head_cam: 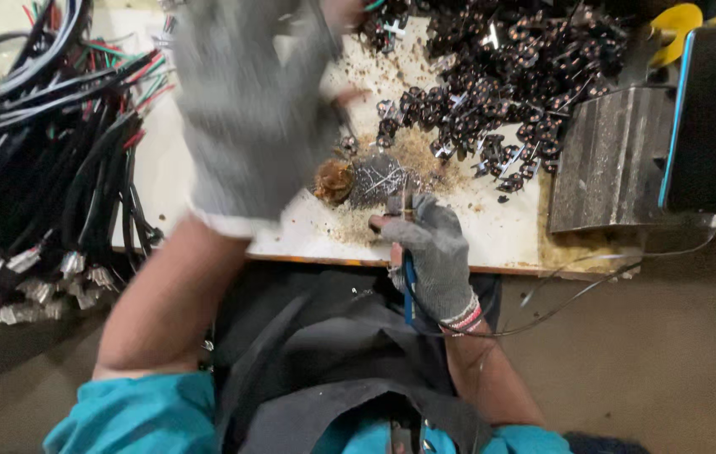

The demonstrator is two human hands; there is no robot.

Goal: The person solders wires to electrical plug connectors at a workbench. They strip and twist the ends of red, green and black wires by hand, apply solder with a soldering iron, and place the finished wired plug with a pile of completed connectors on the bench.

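My left hand [244, 101], in a grey knit glove, is raised over the white worktop [501, 227] and blurred; whether it holds anything cannot be told. My right hand [432, 252], also gloved in grey, is closed around a blue-handled tool [408, 290] whose thin metal tip [406, 202] points up toward a shiny metal lump [379, 178]. A brown fibrous clump [334, 181] lies just left of that lump. Tan powder is scattered around both.
A heap of small dark metal parts [509, 76] covers the worktop's far right. A bundle of black, red and green cables with metal terminals [47, 160] lies at left. A grey metal block [606, 160], a dark blue-edged box [715, 118] and yellow handles [677, 25] stand at right.
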